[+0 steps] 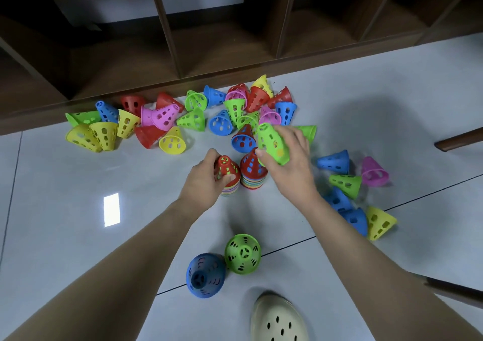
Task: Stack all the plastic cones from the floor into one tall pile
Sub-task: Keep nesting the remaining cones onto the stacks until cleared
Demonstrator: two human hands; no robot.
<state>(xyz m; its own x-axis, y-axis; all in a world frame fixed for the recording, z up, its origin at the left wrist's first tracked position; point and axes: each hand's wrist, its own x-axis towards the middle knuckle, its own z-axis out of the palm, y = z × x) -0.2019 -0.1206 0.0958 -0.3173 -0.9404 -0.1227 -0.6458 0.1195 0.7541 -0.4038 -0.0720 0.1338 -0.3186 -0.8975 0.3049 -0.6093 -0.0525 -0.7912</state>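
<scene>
A: We have two short piles on the floor (339, 100) right now, side by side. Our left hand (206, 177) is curled around the left pile (228, 176), the one capped with a red cone, gripping it near the top.

B: And our right hand (287, 157) holds a green cone (271, 143), fingers wrapped over it and the thumb pinching near its rim. It sits tilted, just above and partly in front of the right pile (253, 170).

A: That tilt worries us. If we drop it on at an angle, the rim could catch the red top and we would likely knock the pile sideways.

B: The two piles are almost touching too, so a nudge to one may topple the other.

A: Most of the cones are still loose. The big scatter (167, 121) lies along the wooden shelf (235, 40), a smaller group (347, 181) is to our right, and a blue cone (205, 275) and another green one (243, 254) sit near our shoe (277, 319).

B: We will probably have to merge the piles eventually, and a taller pile will sway more easily.
</scene>
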